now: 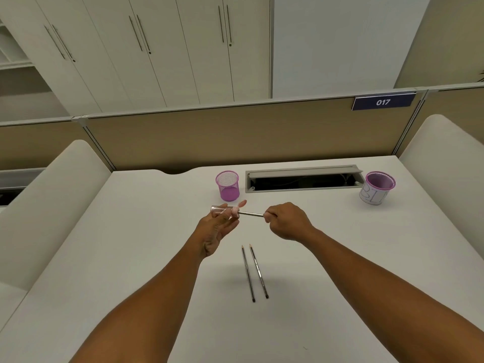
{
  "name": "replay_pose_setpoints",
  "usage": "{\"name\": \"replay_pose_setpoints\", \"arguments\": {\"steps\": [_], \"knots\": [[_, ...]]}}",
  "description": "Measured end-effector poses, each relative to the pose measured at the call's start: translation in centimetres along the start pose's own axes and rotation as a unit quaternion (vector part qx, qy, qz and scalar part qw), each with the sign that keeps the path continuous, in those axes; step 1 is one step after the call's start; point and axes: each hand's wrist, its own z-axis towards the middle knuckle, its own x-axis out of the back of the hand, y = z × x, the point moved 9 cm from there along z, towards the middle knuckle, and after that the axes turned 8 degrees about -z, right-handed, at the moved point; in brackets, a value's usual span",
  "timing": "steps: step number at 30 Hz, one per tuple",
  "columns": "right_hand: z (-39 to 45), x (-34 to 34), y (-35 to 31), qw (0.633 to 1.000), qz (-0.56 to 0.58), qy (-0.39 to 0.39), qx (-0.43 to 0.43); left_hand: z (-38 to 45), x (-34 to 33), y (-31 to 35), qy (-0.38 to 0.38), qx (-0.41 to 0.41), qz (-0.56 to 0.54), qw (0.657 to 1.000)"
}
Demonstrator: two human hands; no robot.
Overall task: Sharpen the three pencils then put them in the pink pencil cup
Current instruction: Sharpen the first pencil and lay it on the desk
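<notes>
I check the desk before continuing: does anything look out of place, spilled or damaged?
Nothing is spilled or broken. One oddity: a second cup at the far right is wrapped in white paper with handwriting, unlike the plain pink pencil cup. The cable hatch stands open.

pink mesh cup (227, 186), white desk (146, 231)

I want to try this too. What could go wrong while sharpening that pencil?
1. The pencil is held in the air between both hands; twisting too hard might snap its tip inside the sharpener.
2. Two pencils lie loose on the desk near the forearms; a bump could roll them off.
</notes>
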Motion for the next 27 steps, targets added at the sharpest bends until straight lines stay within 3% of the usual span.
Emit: {"name": "replay_pose_setpoints", "arguments": {"steps": [4, 8, 15, 19, 21, 23, 25, 27], "knots": [[-0.1, 0.2, -1.5, 1.0, 0.011, -0.002, -0.012, -0.1, -1.3, 0.2, 0.001, -0.006, -0.018, 1.0], [-1.0, 1.0, -2.8, 0.997, 0.005, 0.071, 0.006, 0.5, -1.7, 0.9, 0.064, 0.003, -0.052, 0.997], [-2.2, 3.3, -3.6, 0.977, -0.097, 0.186, 0.041, 0.8, -2.2, 0.3, 0.097, 0.013, -0.051, 0.994], [-2.3, 3.2, -2.5, 0.992, -0.073, 0.094, -0.047, 0.6, -3.1, 0.0, 0.08, 0.016, -0.065, 0.995], [-1.6, 2.2, -1.4, 0.991, 0.057, -0.022, -0.12, 0.5, -3.7, 0.0, 0.058, 0.014, -0.063, 0.996], [-1.8, 1.5, -0.6, 0.951, 0.23, -0.098, -0.184, 0.4, -4.2, 0.0, 0.037, 0.016, -0.073, 0.997], [-1.7, 1.8, -0.8, 0.948, 0.25, -0.105, -0.166, 0.4, -4.7, 0.3, 0.021, 0.013, -0.078, 0.997], [-1.7, 2.5, -1.1, 0.966, 0.222, -0.06, -0.12, 0.7, -5.2, 1.0, 0.015, 0.0, -0.066, 0.998]]}}
